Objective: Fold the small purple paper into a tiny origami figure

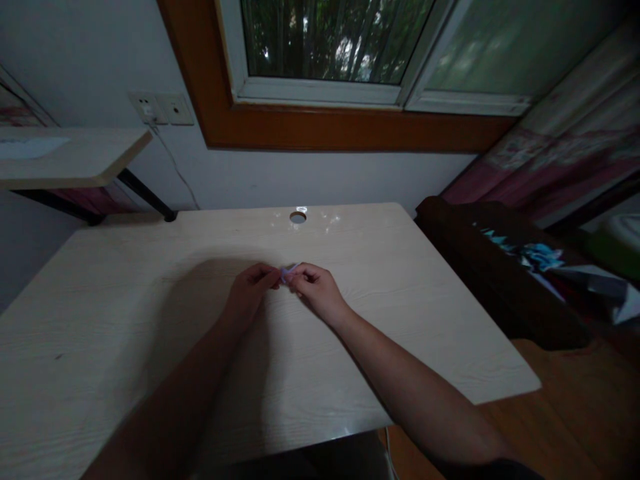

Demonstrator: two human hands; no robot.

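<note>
A small, thin purple strip is pinched between my two hands above the middle of the desk. It looks folded or bent, though its exact kind is too small to make out. My left hand closes thumb and forefinger on its left end. On the other end, the fingers of my right hand are pressed together, and a short piece of the strip sticks up beside them. The fingertips nearly meet and hide part of the strip. Both forearms reach in over the front edge of the pale wooden desk.
A round cable hole is near the desk's back edge. At the left stands a raised shelf on black legs. Behind are a wall socket with a cable and a window. Dark furniture holding blue items stands at right.
</note>
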